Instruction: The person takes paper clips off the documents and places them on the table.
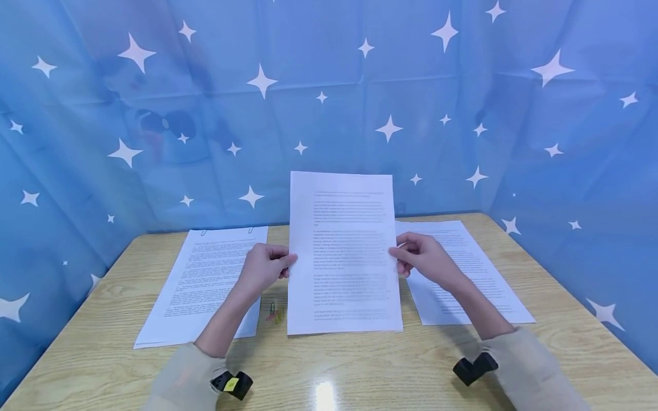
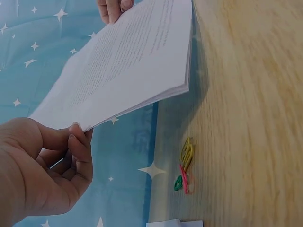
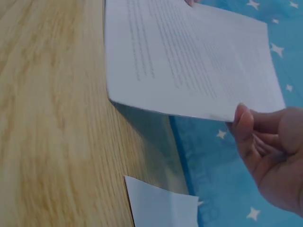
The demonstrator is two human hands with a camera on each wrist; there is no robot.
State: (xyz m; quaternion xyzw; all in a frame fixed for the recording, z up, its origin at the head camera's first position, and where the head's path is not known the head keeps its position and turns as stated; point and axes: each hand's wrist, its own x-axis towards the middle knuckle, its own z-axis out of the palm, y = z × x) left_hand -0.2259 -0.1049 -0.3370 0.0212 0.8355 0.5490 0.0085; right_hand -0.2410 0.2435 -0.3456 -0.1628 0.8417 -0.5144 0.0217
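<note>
A stack of printed sheets (image 1: 343, 257) stands nearly upright in the middle of the head view, its lower edge close over the table. My left hand (image 1: 267, 265) pinches its left edge between thumb and fingers. Opposite, my right hand (image 1: 424, 257) pinches the right edge. In the left wrist view the stack's corner (image 2: 182, 89) shows several layers, slightly fanned. Below it on the wood lie several coloured paper clips (image 2: 186, 163), yellow, pink and green; they also show beside the stack's left edge in the head view.
Left on the table (image 1: 329, 365) lies a printed stack (image 1: 205, 279) with two paper clips (image 1: 251, 230) at its top edge. More printed sheets (image 1: 462, 274) lie at the right, partly behind my right hand. A blue curtain with white stars (image 1: 329, 114) hangs round the table's back and sides.
</note>
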